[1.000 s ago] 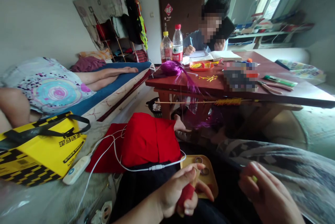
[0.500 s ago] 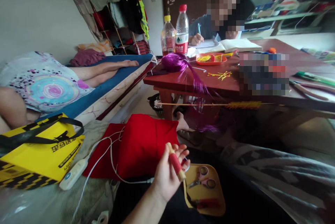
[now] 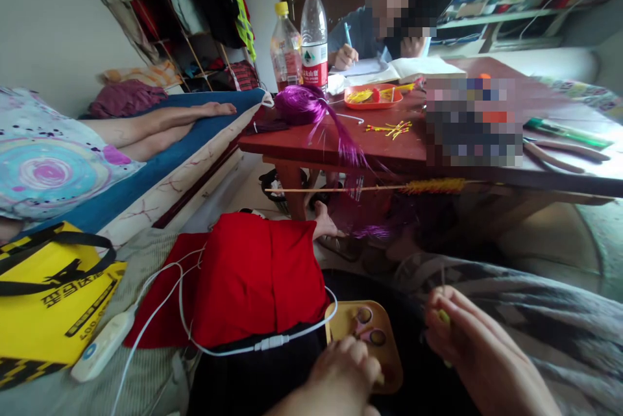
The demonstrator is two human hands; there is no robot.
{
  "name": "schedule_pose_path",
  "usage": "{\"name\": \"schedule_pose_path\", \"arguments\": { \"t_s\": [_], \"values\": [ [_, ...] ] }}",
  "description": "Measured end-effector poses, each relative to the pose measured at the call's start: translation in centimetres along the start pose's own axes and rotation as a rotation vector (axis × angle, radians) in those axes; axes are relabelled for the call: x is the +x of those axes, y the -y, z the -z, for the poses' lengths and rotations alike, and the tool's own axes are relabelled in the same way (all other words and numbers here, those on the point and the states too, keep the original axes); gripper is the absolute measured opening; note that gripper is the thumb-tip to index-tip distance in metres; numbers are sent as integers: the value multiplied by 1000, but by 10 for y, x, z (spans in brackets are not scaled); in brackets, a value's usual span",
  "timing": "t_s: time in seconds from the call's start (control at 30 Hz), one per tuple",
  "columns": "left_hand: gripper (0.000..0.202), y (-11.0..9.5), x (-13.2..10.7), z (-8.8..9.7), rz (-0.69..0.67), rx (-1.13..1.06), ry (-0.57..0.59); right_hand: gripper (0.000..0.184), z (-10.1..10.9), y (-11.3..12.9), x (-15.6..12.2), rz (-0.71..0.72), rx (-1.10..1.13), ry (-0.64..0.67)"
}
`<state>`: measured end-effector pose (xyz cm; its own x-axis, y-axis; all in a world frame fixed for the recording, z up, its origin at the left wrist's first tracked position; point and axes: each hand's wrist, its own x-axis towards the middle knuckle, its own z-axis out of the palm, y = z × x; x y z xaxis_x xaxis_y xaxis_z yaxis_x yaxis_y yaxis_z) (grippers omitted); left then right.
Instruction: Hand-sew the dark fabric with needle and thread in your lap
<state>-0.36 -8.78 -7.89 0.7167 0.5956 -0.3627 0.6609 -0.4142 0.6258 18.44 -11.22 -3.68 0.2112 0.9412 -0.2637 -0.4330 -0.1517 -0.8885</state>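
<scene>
My left hand (image 3: pixel 343 370) is low over the yellow tray (image 3: pixel 392 344), back up and fingers curled down; whatever lies under them is hidden. Scissors (image 3: pixel 365 322) with pink handles lie in the tray, partly covered by that hand. To the right, my right hand (image 3: pixel 467 331) is closed in a pinch. Between its thumb and fingers shows a small yellow-green piece (image 3: pixel 444 317), with a thin dark tip sticking up above the fingertips. Its exact kind is too small to tell.
A red cloth (image 3: pixel 263 273) and a white cable (image 3: pixel 233 352) lie left of the tray. On the table (image 3: pixel 302 148) are bottles (image 3: pixel 314 39), purple strands (image 3: pixel 302 104), an orange dish (image 3: pixel 372 98) and pliers (image 3: pixel 559 153). A stick (image 3: pixel 335 189) juts along its edge. Someone writes opposite.
My left hand has turned over and lowered onto the tray; the red-and-wood rod it held in its open palm is no longer visible. My right hand has come into view. The view has shifted right.
</scene>
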Motion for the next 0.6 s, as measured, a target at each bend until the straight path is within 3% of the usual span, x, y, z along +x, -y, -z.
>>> {"name": "schedule_pose_path", "arguments": {
  "t_s": [0.1,0.13,0.2,0.27,0.4,0.5,0.6],
  "values": [
    [14,-16,-23,33,-146,-215,112,19,-19,-8,2,-116,86,-21],
    [15,-23,-30,45,-146,-309,8,20,-23,-11,2,-151,110,-30],
    [14,-35,-34,64,-49,-346,-335,22,-30,-16,2,-187,139,-45],
    [23,-42,-28,72,14,-356,-468,26,-36,-19,1,-215,160,-53],
    [16,-41,-9,69,55,-600,-307,27,-43,-16,0,-253,141,-13],
    [24,-29,-9,71,101,-813,-358,23,-35,-15,0,-238,-108,157],
    [23,-14,-16,83,80,-1076,-462,24,-22,-35,4,-112,-674,318]
  ]
}}
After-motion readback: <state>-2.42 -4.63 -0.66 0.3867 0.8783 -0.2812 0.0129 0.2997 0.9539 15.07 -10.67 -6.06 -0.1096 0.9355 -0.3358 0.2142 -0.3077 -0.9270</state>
